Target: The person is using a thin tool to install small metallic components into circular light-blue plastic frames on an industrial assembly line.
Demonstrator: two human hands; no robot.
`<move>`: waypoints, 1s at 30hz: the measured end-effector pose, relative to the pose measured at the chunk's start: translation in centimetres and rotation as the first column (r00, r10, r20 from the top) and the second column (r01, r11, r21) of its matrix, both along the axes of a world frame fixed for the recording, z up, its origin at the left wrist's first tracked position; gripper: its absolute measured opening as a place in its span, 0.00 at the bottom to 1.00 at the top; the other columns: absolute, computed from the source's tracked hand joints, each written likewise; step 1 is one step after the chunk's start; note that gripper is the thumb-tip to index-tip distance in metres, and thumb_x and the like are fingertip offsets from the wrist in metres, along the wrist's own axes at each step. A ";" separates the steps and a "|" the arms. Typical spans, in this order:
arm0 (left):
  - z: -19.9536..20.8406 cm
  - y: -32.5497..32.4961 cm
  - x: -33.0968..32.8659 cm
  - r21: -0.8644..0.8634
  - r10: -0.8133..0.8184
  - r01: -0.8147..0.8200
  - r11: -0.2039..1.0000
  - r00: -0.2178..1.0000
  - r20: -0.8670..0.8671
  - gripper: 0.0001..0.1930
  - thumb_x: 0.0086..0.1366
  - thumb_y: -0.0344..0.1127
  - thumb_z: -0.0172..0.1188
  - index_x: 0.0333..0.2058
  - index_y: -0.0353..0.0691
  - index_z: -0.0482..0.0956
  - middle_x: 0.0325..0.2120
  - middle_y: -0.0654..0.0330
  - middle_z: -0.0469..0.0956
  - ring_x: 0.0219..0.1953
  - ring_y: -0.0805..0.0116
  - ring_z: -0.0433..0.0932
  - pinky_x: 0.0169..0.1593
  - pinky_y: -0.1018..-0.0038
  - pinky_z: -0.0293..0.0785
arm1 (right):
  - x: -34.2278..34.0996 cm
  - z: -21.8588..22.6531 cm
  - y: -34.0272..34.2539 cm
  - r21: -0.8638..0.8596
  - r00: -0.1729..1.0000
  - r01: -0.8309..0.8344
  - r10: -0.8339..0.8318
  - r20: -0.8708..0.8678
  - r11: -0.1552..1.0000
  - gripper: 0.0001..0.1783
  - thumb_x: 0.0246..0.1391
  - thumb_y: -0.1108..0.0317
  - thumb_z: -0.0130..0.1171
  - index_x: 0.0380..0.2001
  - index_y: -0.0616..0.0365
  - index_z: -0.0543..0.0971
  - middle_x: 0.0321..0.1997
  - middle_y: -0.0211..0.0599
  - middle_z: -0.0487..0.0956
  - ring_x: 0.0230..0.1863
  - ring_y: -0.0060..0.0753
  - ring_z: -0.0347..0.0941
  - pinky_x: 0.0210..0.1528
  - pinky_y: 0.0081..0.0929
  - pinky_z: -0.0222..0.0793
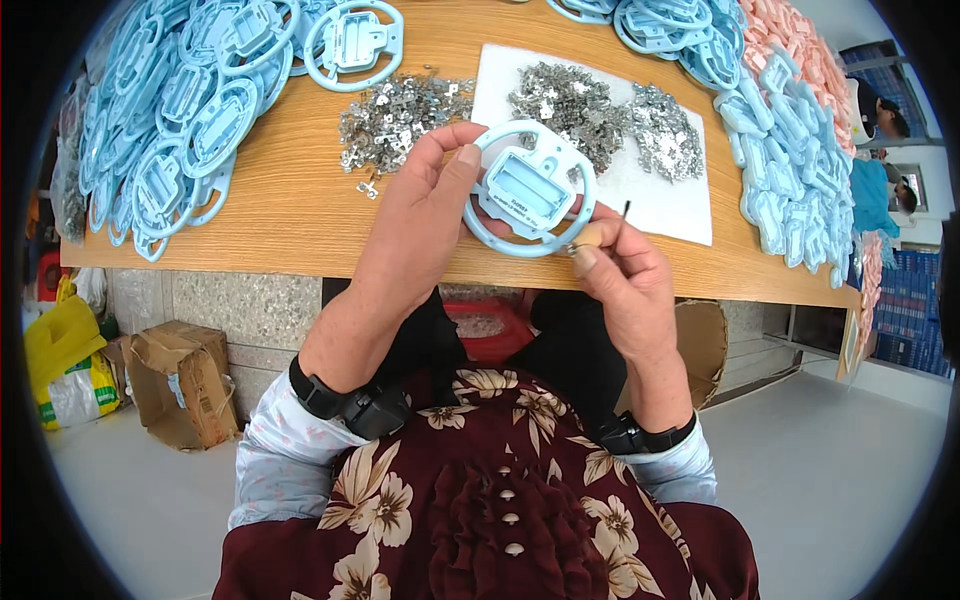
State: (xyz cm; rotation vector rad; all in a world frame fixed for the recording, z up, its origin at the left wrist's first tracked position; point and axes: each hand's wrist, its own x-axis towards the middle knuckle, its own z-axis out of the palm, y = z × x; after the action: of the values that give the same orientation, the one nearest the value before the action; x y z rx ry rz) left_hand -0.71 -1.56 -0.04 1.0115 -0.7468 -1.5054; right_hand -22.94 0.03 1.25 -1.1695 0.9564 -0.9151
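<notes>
My left hand [428, 205] is closed on the rim of a light blue plastic steering-wheel-shaped part [520, 178]. The part is tilted up above the table edge, with its rectangular recess facing me. At its lower right rim, the thumb and fingers of my right hand [625, 275] are pinched together. A small tool [592, 234] with a tan handle and a thin dark tip lies in that hand, the tip pointing up and away. A tiny metal piece [573, 249] shows at the thumb tip; whether it touches the rim I cannot tell.
Small metal pieces [395, 125] are heaped on the wooden table [300, 190], and more lie on a white sheet [650, 215]. Blue wheel parts [160, 120] pile up at left. Blue [790, 170] and pink parts [800, 50] fill the right. A cardboard box [185, 385] stands on the floor.
</notes>
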 end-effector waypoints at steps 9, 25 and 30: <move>2.2 0.3 1.2 -0.133 -0.190 0.241 0.961 0.930 0.316 0.18 0.72 0.36 0.57 0.57 0.37 0.72 0.44 0.62 0.79 0.41 0.75 0.79 0.47 0.76 0.78 | -1.4 1.1 -0.8 -0.081 0.960 -0.234 0.218 -0.176 0.969 0.07 0.62 0.71 0.60 0.41 0.61 0.78 0.37 0.22 0.77 0.31 0.09 0.65 0.35 0.13 0.62; -0.7 -0.3 0.0 -0.003 -0.247 0.270 0.963 0.884 0.398 0.23 0.69 0.39 0.63 0.55 0.29 0.70 0.31 0.62 0.83 0.28 0.81 0.76 0.30 0.82 0.73 | 1.1 0.0 -2.5 -0.451 0.887 -0.037 -0.178 -0.426 0.892 0.16 0.57 0.74 0.62 0.49 0.63 0.79 0.48 0.38 0.80 0.45 0.30 0.77 0.48 0.28 0.72; -0.5 -0.4 0.1 0.030 -0.262 0.277 0.961 0.863 0.433 0.24 0.70 0.40 0.62 0.56 0.26 0.71 0.33 0.61 0.83 0.29 0.81 0.77 0.30 0.82 0.73 | 1.4 -0.8 -2.9 -0.522 0.842 -0.108 -0.201 -0.500 0.846 0.11 0.56 0.73 0.62 0.43 0.63 0.79 0.48 0.42 0.81 0.44 0.41 0.79 0.47 0.31 0.73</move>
State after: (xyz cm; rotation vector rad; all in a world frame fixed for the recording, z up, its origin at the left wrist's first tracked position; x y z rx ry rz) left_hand -0.64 -1.95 -0.50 1.2782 -1.2714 -1.5100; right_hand -21.54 -2.91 0.46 -1.9684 1.2231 -0.9392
